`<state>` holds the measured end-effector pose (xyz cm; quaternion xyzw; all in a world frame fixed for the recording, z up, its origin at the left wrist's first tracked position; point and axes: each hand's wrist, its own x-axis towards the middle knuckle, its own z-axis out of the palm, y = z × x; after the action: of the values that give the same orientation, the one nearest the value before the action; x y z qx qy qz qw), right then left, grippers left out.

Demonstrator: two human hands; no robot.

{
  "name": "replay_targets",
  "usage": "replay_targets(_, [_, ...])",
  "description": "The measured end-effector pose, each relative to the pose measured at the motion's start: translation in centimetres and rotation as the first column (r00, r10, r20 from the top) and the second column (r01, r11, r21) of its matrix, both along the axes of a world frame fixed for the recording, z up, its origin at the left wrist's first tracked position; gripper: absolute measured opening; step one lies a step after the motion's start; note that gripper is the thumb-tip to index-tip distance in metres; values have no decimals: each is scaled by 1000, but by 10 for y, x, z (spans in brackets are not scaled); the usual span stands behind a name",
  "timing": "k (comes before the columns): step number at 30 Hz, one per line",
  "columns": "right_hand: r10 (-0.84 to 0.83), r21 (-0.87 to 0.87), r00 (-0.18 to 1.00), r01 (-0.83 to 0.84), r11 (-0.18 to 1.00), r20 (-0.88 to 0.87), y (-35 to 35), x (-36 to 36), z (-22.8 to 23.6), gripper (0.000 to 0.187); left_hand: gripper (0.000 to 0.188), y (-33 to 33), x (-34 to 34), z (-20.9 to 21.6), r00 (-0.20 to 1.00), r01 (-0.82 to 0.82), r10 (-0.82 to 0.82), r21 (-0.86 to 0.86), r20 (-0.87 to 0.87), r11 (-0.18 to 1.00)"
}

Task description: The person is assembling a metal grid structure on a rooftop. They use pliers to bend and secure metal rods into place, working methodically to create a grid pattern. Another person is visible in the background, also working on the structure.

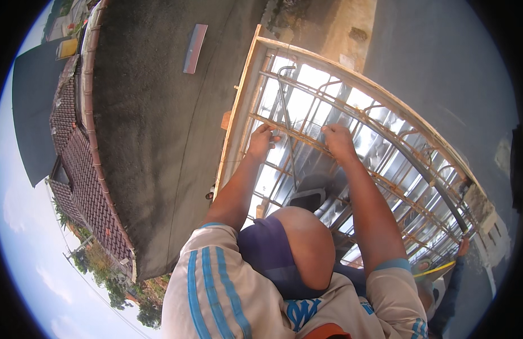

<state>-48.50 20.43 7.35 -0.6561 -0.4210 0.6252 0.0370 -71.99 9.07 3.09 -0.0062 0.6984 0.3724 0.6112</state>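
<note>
Both hands are over a grid of rusty steel reinforcing bars [298, 135] set inside a wooden formwork frame. My left hand [262, 142] is at the end of one rusty bar, near the frame's left side, with its fingers curled and the fingertips against or just beside the bar. A short way to the right, my right hand [339, 142] has its thumb and fingers pinched together near the same bar. Whatever either hand pinches is too small to make out. Under the bars, shiny metal sheeting [267, 183] reflects bright light.
The wooden edge board [340, 72] bounds the far side. A dark hose-like tube [422, 169] lies across the bars. My bare knee [311, 246] and dark shoe [307, 198] are below my hands. Another person's hand [463, 246] is at lower right. A grey wall [160, 124] stands left.
</note>
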Motion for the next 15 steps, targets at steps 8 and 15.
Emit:
replay_targets(8, [-61,127,997,55,990,44,-7,11,-18,29,24,13,12,6,979,109,-122,-87,-166,990])
replay_targets(15, [-100,32,988,97,995,115,-11,57,35,32,18,-5,25,-2,933,173,-158,19,-325,985])
